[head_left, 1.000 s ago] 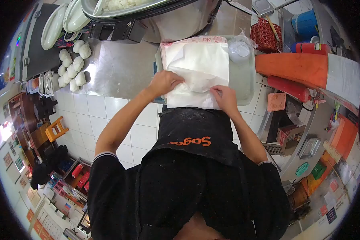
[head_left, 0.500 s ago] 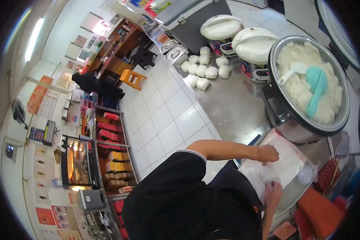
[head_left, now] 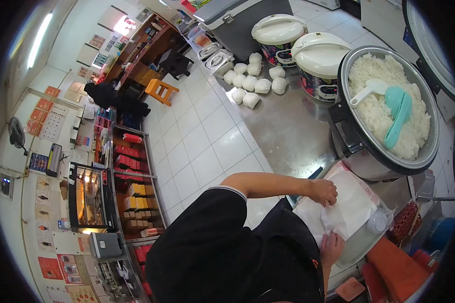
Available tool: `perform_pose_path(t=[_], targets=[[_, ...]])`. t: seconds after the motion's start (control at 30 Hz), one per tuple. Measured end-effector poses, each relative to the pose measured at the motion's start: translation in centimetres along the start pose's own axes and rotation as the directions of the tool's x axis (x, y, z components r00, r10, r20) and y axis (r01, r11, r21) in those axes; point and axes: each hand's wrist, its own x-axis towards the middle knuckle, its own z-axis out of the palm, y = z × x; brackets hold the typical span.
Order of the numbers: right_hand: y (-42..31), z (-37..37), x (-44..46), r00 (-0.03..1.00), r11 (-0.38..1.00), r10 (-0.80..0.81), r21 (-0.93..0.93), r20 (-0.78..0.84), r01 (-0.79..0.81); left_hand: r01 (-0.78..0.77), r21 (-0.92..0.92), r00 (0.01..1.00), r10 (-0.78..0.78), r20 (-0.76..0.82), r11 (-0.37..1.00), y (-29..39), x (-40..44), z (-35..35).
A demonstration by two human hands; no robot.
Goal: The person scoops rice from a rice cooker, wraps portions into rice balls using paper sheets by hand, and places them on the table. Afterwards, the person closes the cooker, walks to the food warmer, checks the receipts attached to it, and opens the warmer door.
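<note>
My left hand (head_left: 322, 192) is closed, fingers curled down at the upper edge of a white paper sheet (head_left: 356, 202). Lower down, my right hand (head_left: 331, 247) has its fingers bent over a small folded white paper bundle (head_left: 332, 219). The bundle lies on the flat sheets between both hands; its contents are hidden. Beside the sheets stands a small clear container (head_left: 378, 221). Past the paper, a large cooker (head_left: 345, 132) holds cooked white rice (head_left: 369, 113), with a white scoop (head_left: 366, 91) and a turquoise scoop (head_left: 398, 118) resting on it.
Several round white wrapped bundles (head_left: 263, 86) sit on the steel table (head_left: 293, 131) near two lidded pots (head_left: 318, 56) and a grey cooler (head_left: 247, 30). An orange cloth (head_left: 397, 260) hangs at the lower right. A person in dark clothes (head_left: 117, 99) is across the room by an orange stool (head_left: 161, 91).
Both hands have drawn slightly back toward my body. The paper between them has shifted and looks more folded. The whole view has moved a little.
</note>
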Motion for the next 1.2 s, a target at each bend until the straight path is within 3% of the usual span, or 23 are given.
perform_pose_path(t=[0.1, 0.17, 0.2, 0.23, 0.27, 0.3, 0.37, 0.4, 0.43, 0.47, 0.5, 0.57, 0.6, 0.67, 0.7, 0.73, 0.8, 0.9, 1.0, 1.1, 1.13, 1.2], targets=[[1.2, 0.9, -0.1, 1.0, 0.999, 0.028, -0.017, -0.003, -0.029, 0.067, 0.051, 0.996, -0.07, 0.063, 0.996, -0.6, 0.0, 0.9], [2.1, 1.3, 0.3, 0.959, 0.946, 0.278, 0.161, 0.05, -0.283, 0.213, 0.056, 0.965, -0.219, 0.144, 0.975, -0.5, -0.1, 1.0], [2.5, 1.0, 1.0, 0.959, 0.945, 0.281, 0.16, 0.049, -0.285, 0.212, 0.055, 0.965, -0.218, 0.145, 0.976, -0.2, 0.2, 0.8], [2.7, 0.2, 2.4, 0.832, 0.798, 0.503, 0.243, 0.233, -0.551, 0.389, 0.03, 0.898, -0.387, 0.211, 0.921, 0.4, 0.9, 0.3], [2.6, -0.5, 3.7, 0.628, 0.575, 0.651, 0.263, 0.426, -0.775, 0.555, 0.015, 0.796, -0.536, 0.28, 0.832, 1.0, 1.5, -0.1], [1.9, -1.1, 5.0, 0.626, 0.574, 0.654, 0.26, 0.424, -0.776, 0.553, 0.011, 0.798, -0.534, 0.281, 0.833, 1.6, 2.0, -0.5], [0.3, -2.1, 7.7, 0.733, 0.747, 0.656, -0.021, 0.179, -0.664, 0.398, 0.324, 0.916, -0.39, -0.093, 0.858, 2.5, 3.2, -1.0], [0.3, -2.4, 8.7, 0.727, 0.742, 0.663, -0.033, 0.18, -0.669, 0.395, 0.312, 0.918, -0.387, -0.091, 0.864, 2.4, 3.9, -0.5], [0.7, -2.6, 9.5, 0.885, 0.895, 0.444, -0.118, 0.141, -0.431, 0.32, 0.362, 0.936, -0.351, 0.022, 0.875, 2.0, 5.1, 0.2], [1.4, -2.7, 9.9, 0.975, 0.967, 0.182, -0.206, 0.126, -0.153, 0.238, 0.409, 0.94, -0.316, 0.132, 0.881, 1.6, 5.8, 0.5], [2.3, -2.5, 10.1, 0.975, 0.966, 0.182, -0.208, 0.131, -0.153, 0.24, 0.404, 0.939, -0.316, 0.132, 0.882, 1.8, 6.0, 0.1], [4.0, -1.5, 10.3, 0.755, 0.852, 0.397, 0.096, 0.522, -0.514, 0.378, 0.326, 0.829, -0.474, 0.299, 0.867, 2.2, 6.6, -1.2], [4.1, -1.0, 9.9, 0.754, 0.854, 0.398, 0.089, 0.523, -0.513, 0.379, 0.321, 0.831, -0.472, 0.295, 0.868, 1.7, 6.2, -1.3], [4.4, 0.0, 6.9, 0.867, 0.864, 0.396, 0.199, 0.302, -0.463, 0.523, 0.166, 0.788, -0.548, 0.28, 0.836, 0.6, 4.0, 0.3], [3.5, 0.2, 5.9, 0.906, 0.87, 0.372, 0.265, 0.202, -0.417, 0.51, 0.113, 0.837, -0.522, 0.162, 0.853, 0.8, 2.3, 0.5], [2.5, 0.7, 5.0, 0.927, 0.874, 0.363, 0.309, 0.099, -0.375, 0.573, -0.021, 0.818, -0.571, 0.07, 0.819, 1.5, 0.7, 1.0], [0.2, 1.1, 3.6, 0.938, 0.92, 0.346, 0.201, -0.015, -0.336, 0.388, -0.339, 0.85, -0.475, -0.226, 0.857, 2.2, -2.4, 3.6], [-0.4, 1.8, 3.1, 0.897, 0.877, 0.426, 0.188, 0.116, -0.441, 0.352, -0.165, 0.857, -0.388, -0.339, 0.921, 5.4, -3.0, 3.5], [1.0, -0.6, 5.4, 0.852, 0.869, 0.396, 0.161, 0.343, -0.468, 0.468, 0.011, 0.884, -0.468, -0.014, 0.884, 6.0, -2.0, 1.9], [3.5, -0.2, 9.5, 0.667, 0.81, 0.447, 0.046, 0.596, -0.584, 0.585, 0.168, 0.743, -0.608, 0.28, 0.793, 3.1, 1.9, -0.7], [3.2, -0.6, 11.1, 0.67, 0.813, 0.444, 0.046, 0.595, -0.58, 0.587, 0.169, 0.743, -0.61, 0.276, 0.792, 2.2, 2.9, -1.1], [2.0, -1.4, 13.7, 0.607, 0.832, 0.539, -0.258, 0.585, -0.49, 0.356, 0.146, 0.911, -0.378, 0.167, 0.923, 1.2, 4.4, -1.5]])
